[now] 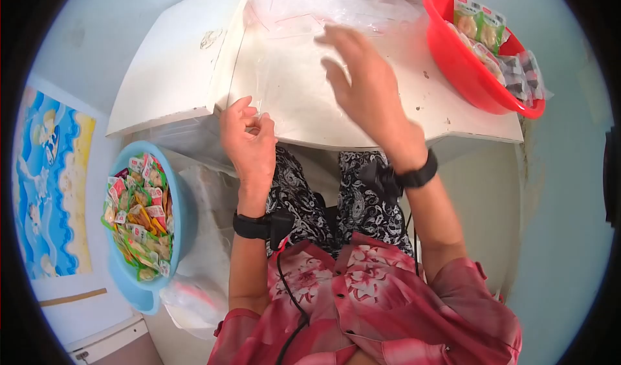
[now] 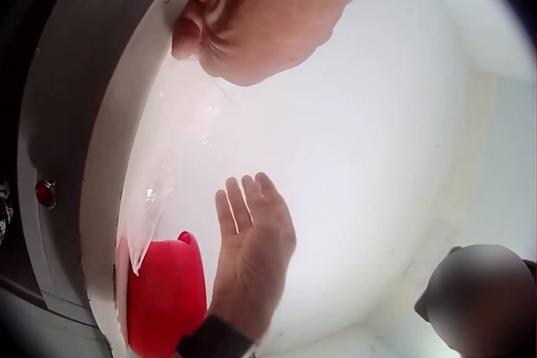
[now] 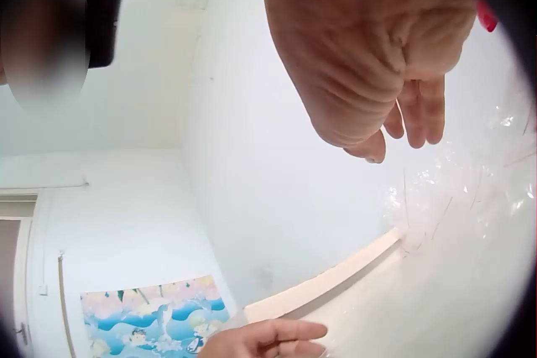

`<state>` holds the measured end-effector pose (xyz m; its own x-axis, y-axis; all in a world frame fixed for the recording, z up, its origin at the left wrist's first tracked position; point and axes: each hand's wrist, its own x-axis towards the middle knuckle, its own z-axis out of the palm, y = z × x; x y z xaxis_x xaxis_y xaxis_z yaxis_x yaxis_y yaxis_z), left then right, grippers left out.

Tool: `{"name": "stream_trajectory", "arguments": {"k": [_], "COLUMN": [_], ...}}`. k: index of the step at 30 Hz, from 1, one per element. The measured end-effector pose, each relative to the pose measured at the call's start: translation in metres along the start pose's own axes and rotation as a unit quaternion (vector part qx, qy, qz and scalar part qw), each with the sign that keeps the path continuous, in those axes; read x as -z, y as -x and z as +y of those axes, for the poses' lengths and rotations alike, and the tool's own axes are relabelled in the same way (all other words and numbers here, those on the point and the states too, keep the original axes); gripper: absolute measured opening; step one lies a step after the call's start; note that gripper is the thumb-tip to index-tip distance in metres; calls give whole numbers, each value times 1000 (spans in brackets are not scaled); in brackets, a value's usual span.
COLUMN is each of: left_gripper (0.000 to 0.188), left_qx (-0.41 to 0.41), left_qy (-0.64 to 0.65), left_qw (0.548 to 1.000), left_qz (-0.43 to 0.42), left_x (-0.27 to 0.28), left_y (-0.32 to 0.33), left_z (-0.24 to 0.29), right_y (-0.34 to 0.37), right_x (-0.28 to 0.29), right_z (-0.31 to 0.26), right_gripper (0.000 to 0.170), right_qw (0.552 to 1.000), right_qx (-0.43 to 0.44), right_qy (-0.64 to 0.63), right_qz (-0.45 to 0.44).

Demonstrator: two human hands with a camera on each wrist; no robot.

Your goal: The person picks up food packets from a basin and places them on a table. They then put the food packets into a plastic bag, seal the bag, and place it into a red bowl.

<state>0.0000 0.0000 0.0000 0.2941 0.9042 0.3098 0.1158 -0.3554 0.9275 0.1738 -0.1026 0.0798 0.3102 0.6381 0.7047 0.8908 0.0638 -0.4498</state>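
Note:
My left hand is at the table's front edge, its fingers curled and pinching a thin clear plastic bag. In the left wrist view the bag stretches away from the left hand, whose thumb is bent against the fingers. My right hand is raised over the white table, fingers spread and slightly bent, holding nothing; it looks slightly blurred. From the left wrist view, the right hand shows its palm with straight fingers, apart from the bag.
A red basin with packaged food stands at the table's right. Clear plastic bags lie along the back. A raised white panel is on the left. Below it, a blue basin holds many small food packets, beside more plastic bags.

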Motion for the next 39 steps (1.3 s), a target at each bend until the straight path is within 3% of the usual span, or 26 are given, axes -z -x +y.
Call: {"name": "stream_trajectory", "arguments": {"k": [4,5,8,11,16,23,27,29,31,33,36,39], "left_gripper": [36,39,52,46,32,27,23,23,26,34,49,69], "left_qx": [-89,-128,-150,-192,-208,-120,-108,-42,-33,30,171,273], "left_qy": [-107,-159,-242,-162,-110,-117,-332,-393,-446,-528,-550,-437], "left_qw": [990,978,957,966,969,967,905,871,839,787,770,834], "left_qz": [40,45,64,55,79,191,243,292,311,318,275,198], "left_x": [-13,-10,1,24,81,158,216,256,306,358,414,430], "left_y": [7,4,10,27,43,66,86,92,103,113,112,94], "left_z": [-3,-1,2,2,-1,-17,-23,-32,-51,-76,-91,-87], "right_y": [52,60,71,65,65,70,73,74,75,75,75,74], "right_x": [-17,-25,-38,-22,-17,-23,-21,-22,-22,-23,-24,-22], "right_z": [7,17,45,13,7,24,26,27,28,27,25,20], "right_gripper": [23,21,23,25,22,26,28,29,29,29,30,31], "right_qw": [990,989,987,998,999,965,963,962,962,963,965,968], "right_qx": [74,53,100,-13,-8,-143,-145,-141,-142,-137,-141,-144], "right_qy": [93,82,95,21,-35,-173,-184,-190,-194,-188,-180,-169], "right_qz": [-81,-112,-78,-59,34,138,132,134,131,135,127,114]}}
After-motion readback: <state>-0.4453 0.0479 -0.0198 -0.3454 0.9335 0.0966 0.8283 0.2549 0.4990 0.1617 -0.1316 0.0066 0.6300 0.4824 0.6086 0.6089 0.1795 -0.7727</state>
